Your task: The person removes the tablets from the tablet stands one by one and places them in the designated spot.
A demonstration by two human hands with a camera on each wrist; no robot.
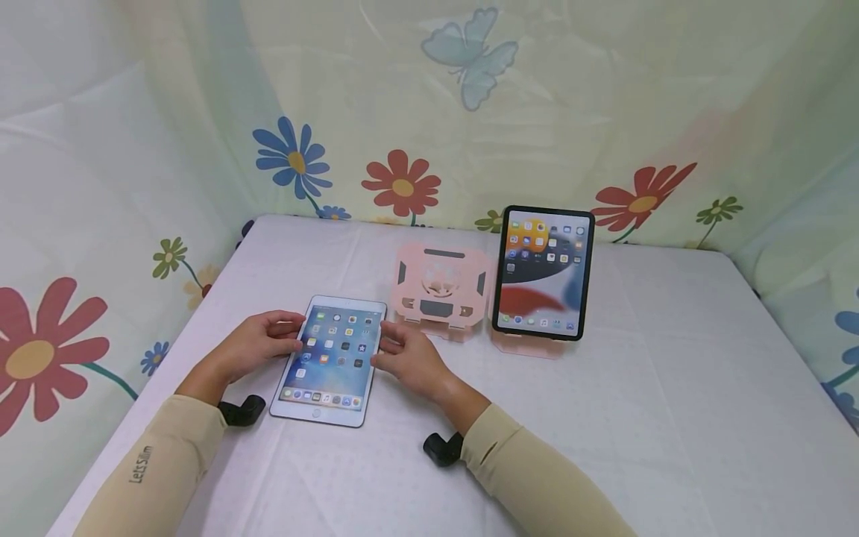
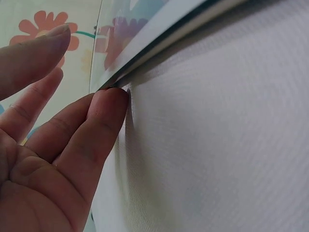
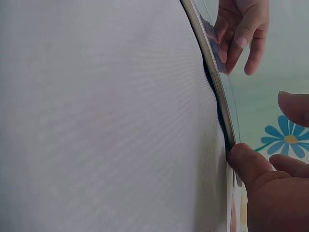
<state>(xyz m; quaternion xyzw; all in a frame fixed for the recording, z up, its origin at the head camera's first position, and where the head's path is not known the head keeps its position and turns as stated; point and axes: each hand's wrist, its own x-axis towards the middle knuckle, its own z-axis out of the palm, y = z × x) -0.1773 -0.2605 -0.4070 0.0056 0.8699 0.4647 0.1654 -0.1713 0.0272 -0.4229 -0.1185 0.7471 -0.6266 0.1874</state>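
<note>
A white tablet [image 1: 330, 360] lies face up on the table, its lit screen full of app icons. My left hand [image 1: 260, 345] is at its left edge; in the left wrist view the fingertips [image 2: 110, 102] touch the lower edge while the thumb stays apart. On the opposite side is my right hand [image 1: 417, 363], a fingertip [image 3: 245, 157] against the tablet's thin side and the thumb raised off it. Neither hand's fingers wrap round the tablet. Beyond the right hand stands a pink tablet stand [image 1: 441, 287] with grey pads, bearing nothing.
A black-framed tablet [image 1: 544, 276] with a lit screen leans upright on another pink stand, right of the first one. White cloth [image 1: 604, 432] covers the table. Flower-printed curtains [image 1: 403, 89] hang behind and at the sides. A black wrist device [image 1: 443, 449] sits under each forearm.
</note>
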